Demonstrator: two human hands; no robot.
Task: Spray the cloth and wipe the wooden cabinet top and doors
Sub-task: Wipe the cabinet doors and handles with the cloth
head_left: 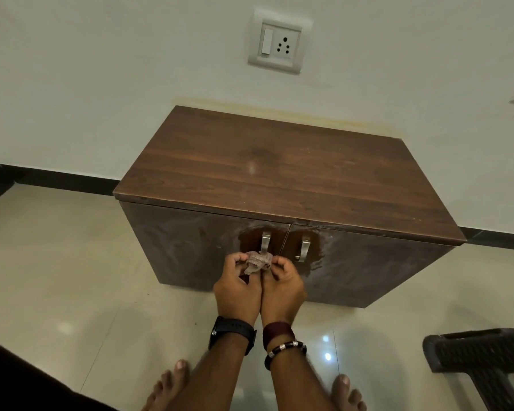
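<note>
A low dark wooden cabinet stands against the wall, its top (279, 170) bare and its two doors (190, 247) closed, each with a metal handle (265, 241). Dusty smears cover the door fronts, with a cleaner dark patch around the handles. A small crumpled pinkish cloth (257, 262) is bunched in front of the left door's handle. My left hand (238, 286) and my right hand (282, 284) both grip it, side by side, fingers curled around its edges. No spray bottle is in view.
A wall socket with a switch (276, 44) sits above the cabinet. A dark plastic chair (484, 366) stands at the lower right. My bare feet (172, 387) rest on the glossy tiled floor (72, 277). A black skirting (57, 176) runs along the wall.
</note>
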